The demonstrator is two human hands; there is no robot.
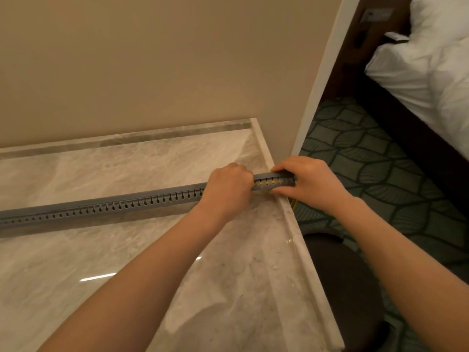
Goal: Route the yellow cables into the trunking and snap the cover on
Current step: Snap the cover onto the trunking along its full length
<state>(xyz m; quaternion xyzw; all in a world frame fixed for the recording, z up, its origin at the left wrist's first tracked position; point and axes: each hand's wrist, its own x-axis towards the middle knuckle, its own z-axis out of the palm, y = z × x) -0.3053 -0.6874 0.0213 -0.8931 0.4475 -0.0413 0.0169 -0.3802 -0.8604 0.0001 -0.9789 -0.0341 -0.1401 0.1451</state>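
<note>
One left hand [228, 189], one right hand [308, 184], one trunking [101, 207], one counter [127, 250], one bed [431, 59].

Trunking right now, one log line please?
left hand grips slotted trunking | right hand pinches its end | yellow cables show through slots between hands

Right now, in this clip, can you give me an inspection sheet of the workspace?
Surface: marble counter, glossy, raised rim along its right side.
Job's things: grey slotted trunking lies across the counter, right end at the rim.
Clutter: nothing seen.
Hands: left hand and right hand both grip the trunking's right end.
Cables: yellow cables show through the slots between the hands.
Surroundings: beige wall, patterned carpet, bed, dark seat.
</note>
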